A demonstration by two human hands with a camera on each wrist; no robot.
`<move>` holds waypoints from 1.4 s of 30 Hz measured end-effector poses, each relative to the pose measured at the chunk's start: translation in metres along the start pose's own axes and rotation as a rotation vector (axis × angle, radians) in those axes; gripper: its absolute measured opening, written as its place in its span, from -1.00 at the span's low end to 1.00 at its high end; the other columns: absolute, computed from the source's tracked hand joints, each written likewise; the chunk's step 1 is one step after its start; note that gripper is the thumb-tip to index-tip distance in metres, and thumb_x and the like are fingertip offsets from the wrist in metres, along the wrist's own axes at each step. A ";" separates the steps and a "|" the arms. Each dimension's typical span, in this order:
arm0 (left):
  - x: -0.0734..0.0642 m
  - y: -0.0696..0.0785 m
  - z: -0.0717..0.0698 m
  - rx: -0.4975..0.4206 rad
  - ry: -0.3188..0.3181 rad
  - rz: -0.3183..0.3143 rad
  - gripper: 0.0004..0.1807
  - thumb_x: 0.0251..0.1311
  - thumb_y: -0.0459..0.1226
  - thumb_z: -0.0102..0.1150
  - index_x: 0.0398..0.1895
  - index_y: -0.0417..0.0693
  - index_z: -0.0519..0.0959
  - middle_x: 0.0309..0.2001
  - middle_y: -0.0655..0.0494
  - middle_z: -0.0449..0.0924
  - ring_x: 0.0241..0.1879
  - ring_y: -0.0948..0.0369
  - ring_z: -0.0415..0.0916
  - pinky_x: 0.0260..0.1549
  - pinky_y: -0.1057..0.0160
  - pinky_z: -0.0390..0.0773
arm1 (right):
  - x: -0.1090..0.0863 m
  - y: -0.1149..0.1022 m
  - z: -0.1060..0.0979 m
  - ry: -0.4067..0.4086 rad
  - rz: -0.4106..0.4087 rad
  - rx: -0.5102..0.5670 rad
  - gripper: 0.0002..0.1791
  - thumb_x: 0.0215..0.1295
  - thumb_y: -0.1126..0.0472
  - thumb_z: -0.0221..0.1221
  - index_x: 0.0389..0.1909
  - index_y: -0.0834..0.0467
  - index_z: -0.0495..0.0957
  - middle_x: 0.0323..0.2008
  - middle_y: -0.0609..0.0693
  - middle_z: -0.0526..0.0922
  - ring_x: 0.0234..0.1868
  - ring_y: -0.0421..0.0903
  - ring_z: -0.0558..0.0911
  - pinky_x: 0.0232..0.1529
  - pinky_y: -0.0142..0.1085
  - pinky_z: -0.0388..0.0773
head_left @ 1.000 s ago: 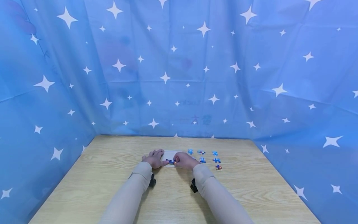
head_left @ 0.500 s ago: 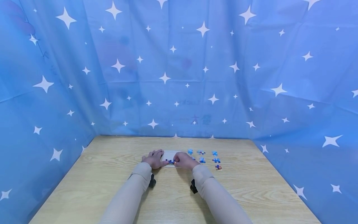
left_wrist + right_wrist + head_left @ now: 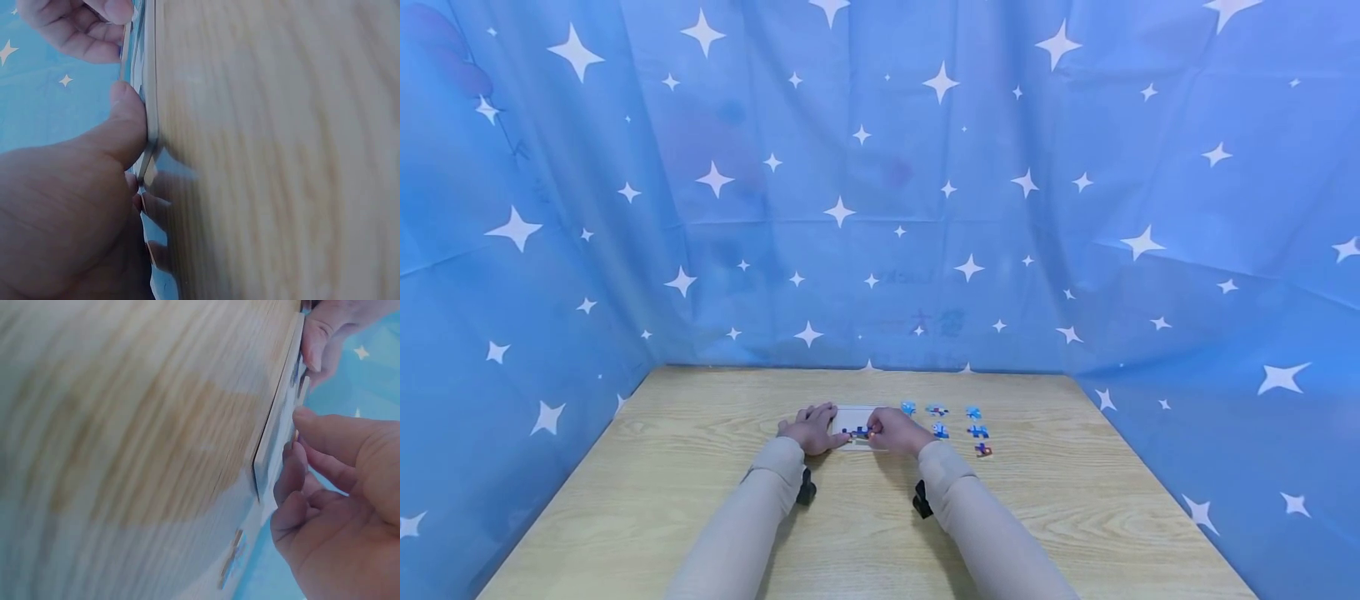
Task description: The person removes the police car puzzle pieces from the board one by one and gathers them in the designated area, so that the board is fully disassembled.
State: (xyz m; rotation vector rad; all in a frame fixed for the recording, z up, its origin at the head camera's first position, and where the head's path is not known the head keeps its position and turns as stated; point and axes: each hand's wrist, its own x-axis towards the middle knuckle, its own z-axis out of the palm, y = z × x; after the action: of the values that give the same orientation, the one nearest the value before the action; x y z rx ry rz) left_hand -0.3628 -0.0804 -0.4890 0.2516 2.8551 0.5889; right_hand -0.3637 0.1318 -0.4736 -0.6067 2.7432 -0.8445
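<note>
A pale, flat puzzle tray [image 3: 853,416] lies near the far side of the table, between both hands. My left hand [image 3: 807,431] rests on its left end with fingers spread; in the left wrist view the straight thumb [image 3: 128,119] presses at the tray's edge. My right hand [image 3: 898,432] pinches a dark blue jigsaw piece [image 3: 861,432] over the near part of the tray. Seen edge-on in the right wrist view, the piece [image 3: 304,390] is thin and tilted, by the thumb tip. Its far side and the tray's right end are hidden by the right hand.
Several loose jigsaw pieces lie right of the tray, among them a blue one [image 3: 977,432] and a red and blue one [image 3: 983,450]. The wooden table [image 3: 865,533] meets a blue star-patterned curtain [image 3: 880,292] at the back and sides.
Both hands keep nearly the same places. A pale strip of tray now shows below the dark blue piece, which has shifted slightly. The head view has moved a little.
</note>
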 end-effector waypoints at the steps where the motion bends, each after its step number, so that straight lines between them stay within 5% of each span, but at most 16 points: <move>1: 0.001 0.000 0.001 -0.001 0.001 -0.002 -0.15 0.38 0.26 0.06 0.60 0.09 0.18 0.61 0.10 0.04 0.56 -0.06 -0.05 0.34 -0.39 0.00 | -0.001 0.001 0.000 0.002 0.000 0.000 -0.83 0.39 0.36 0.23 -0.03 0.24 0.58 -0.20 -0.03 0.60 -0.12 -0.10 0.58 0.01 -0.12 0.56; 8: 0.014 -0.011 0.013 0.000 0.006 -0.019 -0.12 0.36 0.30 0.02 0.62 0.12 0.14 0.62 0.13 -0.01 0.58 -0.06 -0.11 0.37 -0.40 -0.07 | -0.005 0.007 -0.004 0.015 -0.024 -0.007 -0.85 0.41 0.40 0.20 -0.05 0.26 0.57 -0.22 -0.01 0.61 -0.12 -0.07 0.60 0.00 -0.10 0.57; 16: 0.004 -0.004 0.004 -0.008 0.000 -0.015 -0.13 0.37 0.28 0.04 0.61 0.12 0.16 0.62 0.12 0.00 0.57 -0.08 -0.09 0.37 -0.42 -0.08 | -0.007 0.016 -0.012 0.003 -0.011 -0.030 -0.84 0.46 0.35 0.18 0.00 0.22 0.57 -0.18 -0.02 0.60 -0.08 -0.07 0.60 0.02 -0.09 0.56; 31: 0.022 -0.017 0.018 -0.019 0.010 0.012 -0.11 0.36 0.30 0.03 0.62 0.14 0.13 0.63 0.15 -0.04 0.58 -0.10 -0.14 0.37 -0.43 -0.12 | -0.027 0.033 -0.027 0.009 -0.056 -0.010 -0.84 0.41 0.41 0.19 -0.03 0.26 0.57 -0.16 0.00 0.60 -0.07 -0.06 0.59 0.02 -0.09 0.55; 42: 0.011 -0.010 0.011 -0.021 0.009 0.036 -0.11 0.36 0.30 0.03 0.61 0.09 0.15 0.62 0.11 0.00 0.57 -0.12 -0.10 0.34 -0.43 -0.08 | -0.038 0.051 -0.045 0.030 -0.048 -0.064 -0.90 0.34 0.40 0.23 -0.17 0.23 0.57 -0.26 -0.03 0.57 -0.22 -0.12 0.50 -0.09 -0.16 0.51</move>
State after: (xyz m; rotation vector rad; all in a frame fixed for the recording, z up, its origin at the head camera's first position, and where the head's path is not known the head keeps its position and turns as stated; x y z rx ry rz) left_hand -0.3722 -0.0833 -0.5053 0.2987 2.8574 0.6283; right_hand -0.3604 0.2085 -0.4639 -0.6804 2.8026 -0.7858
